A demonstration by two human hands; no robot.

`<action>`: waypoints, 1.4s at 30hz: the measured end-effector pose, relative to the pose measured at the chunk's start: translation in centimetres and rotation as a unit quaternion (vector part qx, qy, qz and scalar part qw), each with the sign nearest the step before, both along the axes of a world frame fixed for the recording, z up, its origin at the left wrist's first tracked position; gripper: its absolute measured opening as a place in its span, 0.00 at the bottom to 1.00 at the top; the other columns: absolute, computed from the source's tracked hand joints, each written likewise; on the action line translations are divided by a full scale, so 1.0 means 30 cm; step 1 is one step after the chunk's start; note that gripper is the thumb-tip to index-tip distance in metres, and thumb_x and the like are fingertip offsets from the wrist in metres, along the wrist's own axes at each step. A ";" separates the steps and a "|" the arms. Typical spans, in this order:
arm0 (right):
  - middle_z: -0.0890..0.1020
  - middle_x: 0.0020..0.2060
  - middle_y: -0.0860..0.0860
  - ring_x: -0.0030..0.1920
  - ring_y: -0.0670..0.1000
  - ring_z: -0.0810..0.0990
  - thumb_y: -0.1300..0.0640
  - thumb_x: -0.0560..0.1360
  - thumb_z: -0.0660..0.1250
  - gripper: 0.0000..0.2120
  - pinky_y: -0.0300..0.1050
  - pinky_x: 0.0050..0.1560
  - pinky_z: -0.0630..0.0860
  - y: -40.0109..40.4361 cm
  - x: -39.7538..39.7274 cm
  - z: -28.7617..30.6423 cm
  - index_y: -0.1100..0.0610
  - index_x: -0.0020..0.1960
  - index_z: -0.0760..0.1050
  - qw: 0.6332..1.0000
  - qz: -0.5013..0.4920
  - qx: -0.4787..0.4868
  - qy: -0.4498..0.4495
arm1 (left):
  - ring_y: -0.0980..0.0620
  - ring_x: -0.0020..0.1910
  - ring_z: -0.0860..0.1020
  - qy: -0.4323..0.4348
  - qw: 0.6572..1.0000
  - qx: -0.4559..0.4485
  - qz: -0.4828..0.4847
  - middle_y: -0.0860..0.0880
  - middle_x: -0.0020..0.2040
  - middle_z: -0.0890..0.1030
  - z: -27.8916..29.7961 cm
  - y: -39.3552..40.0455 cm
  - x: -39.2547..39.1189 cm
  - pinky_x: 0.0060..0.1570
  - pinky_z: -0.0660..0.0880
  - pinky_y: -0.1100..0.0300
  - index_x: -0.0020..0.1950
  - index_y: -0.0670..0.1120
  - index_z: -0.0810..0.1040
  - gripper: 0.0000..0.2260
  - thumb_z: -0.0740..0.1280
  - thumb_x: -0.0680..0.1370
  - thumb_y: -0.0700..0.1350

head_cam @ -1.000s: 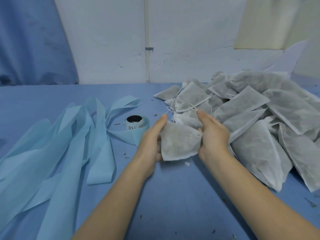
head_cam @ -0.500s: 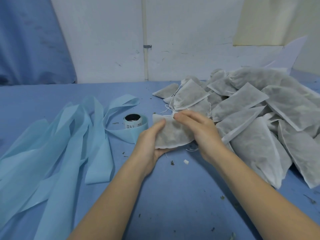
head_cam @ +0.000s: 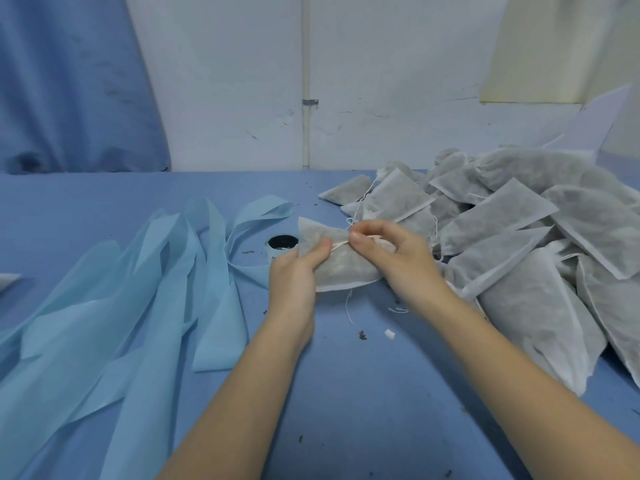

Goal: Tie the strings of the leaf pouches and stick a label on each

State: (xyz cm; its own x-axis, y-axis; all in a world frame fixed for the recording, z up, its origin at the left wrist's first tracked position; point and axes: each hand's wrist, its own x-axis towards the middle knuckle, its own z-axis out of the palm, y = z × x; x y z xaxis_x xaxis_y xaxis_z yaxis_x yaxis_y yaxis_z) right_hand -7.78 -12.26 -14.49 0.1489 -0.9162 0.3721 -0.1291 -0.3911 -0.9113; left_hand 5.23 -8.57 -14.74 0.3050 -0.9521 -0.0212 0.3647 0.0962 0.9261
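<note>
One pouch (head_cam: 341, 268) in work: gripped by left hand (head_cam: 296, 275), string (head_cam: 341, 244) pinched by right hand (head_cam: 388, 251). Not yet tied/labelled. Big pile (head_cam: 519, 237) left; label roll (head_cam: 282, 247) untouched.

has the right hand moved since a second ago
Yes. The right hand has shifted left, toward the label roll, onto the pouch top.
</note>
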 end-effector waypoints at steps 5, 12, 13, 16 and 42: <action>0.83 0.47 0.49 0.43 0.43 0.82 0.51 0.80 0.61 0.10 0.38 0.41 0.78 -0.066 0.106 -0.015 0.53 0.52 0.79 0.972 0.054 0.159 -0.164 | 0.49 0.39 0.79 -0.055 0.986 0.000 0.155 0.51 0.34 0.80 0.024 -0.015 0.067 0.44 0.74 0.56 0.37 0.47 0.79 0.07 0.69 0.75 0.45; 0.79 0.55 0.48 0.43 0.43 0.79 0.59 0.78 0.65 0.19 0.34 0.54 0.72 -0.139 0.158 -0.080 0.56 0.69 0.71 0.978 0.003 0.055 0.199 | 0.50 0.41 0.75 -0.032 0.947 0.040 0.317 0.56 0.35 0.76 0.031 -0.034 0.166 0.46 0.72 0.57 0.35 0.50 0.74 0.09 0.67 0.75 0.49; 0.79 0.56 0.45 0.42 0.37 0.77 0.56 0.76 0.69 0.23 0.28 0.48 0.68 -0.144 0.162 -0.084 0.54 0.70 0.70 0.967 0.013 0.037 0.250 | 0.51 0.39 0.75 -0.024 0.944 0.039 0.326 0.56 0.34 0.75 0.034 -0.034 0.173 0.44 0.71 0.59 0.35 0.50 0.74 0.09 0.67 0.75 0.49; 0.80 0.51 0.45 0.38 0.34 0.76 0.55 0.70 0.76 0.30 0.23 0.41 0.68 -0.149 0.188 -0.086 0.53 0.69 0.71 0.970 0.045 0.036 0.237 | 0.48 0.44 0.79 -0.005 0.939 0.045 0.340 0.52 0.35 0.78 0.035 -0.030 0.184 0.44 0.71 0.61 0.39 0.46 0.77 0.07 0.67 0.75 0.48; 0.80 0.43 0.38 0.41 0.33 0.78 0.51 0.63 0.80 0.24 0.27 0.41 0.71 -0.098 0.232 -0.065 0.46 0.54 0.73 0.975 0.056 0.048 0.208 | 0.45 0.51 0.77 -0.155 0.953 0.060 0.253 0.48 0.46 0.78 -0.012 -0.067 0.154 0.50 0.72 0.56 0.49 0.44 0.74 0.10 0.63 0.78 0.51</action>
